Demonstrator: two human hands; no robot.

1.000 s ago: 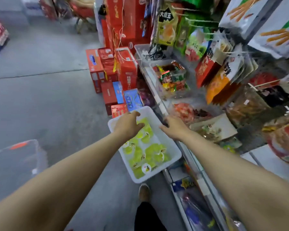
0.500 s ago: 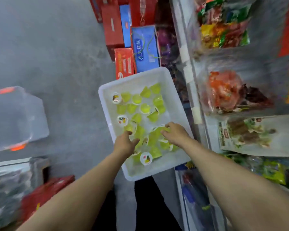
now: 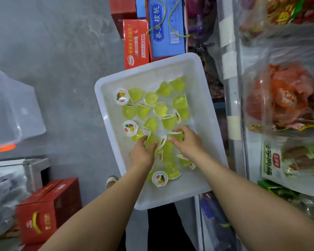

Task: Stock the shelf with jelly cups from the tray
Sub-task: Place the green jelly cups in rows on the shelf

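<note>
- The grey floor (image 3: 62, 60) carries red and blue boxes (image 3: 166, 28) and a clear plastic bin (image 3: 13, 109) at the left.
- The shelf (image 3: 232, 105) at the right holds bags of snacks (image 3: 283, 98).
- The white tray (image 3: 170, 66) stands just beside the shelf, with yellow-green jelly cups (image 3: 150, 97) scattered inside.
- The left hand (image 3: 142, 153) is in the tray, its grip curled around a cup.
- The right hand (image 3: 188, 142) is beside it, its grip pinching another cup.
</note>
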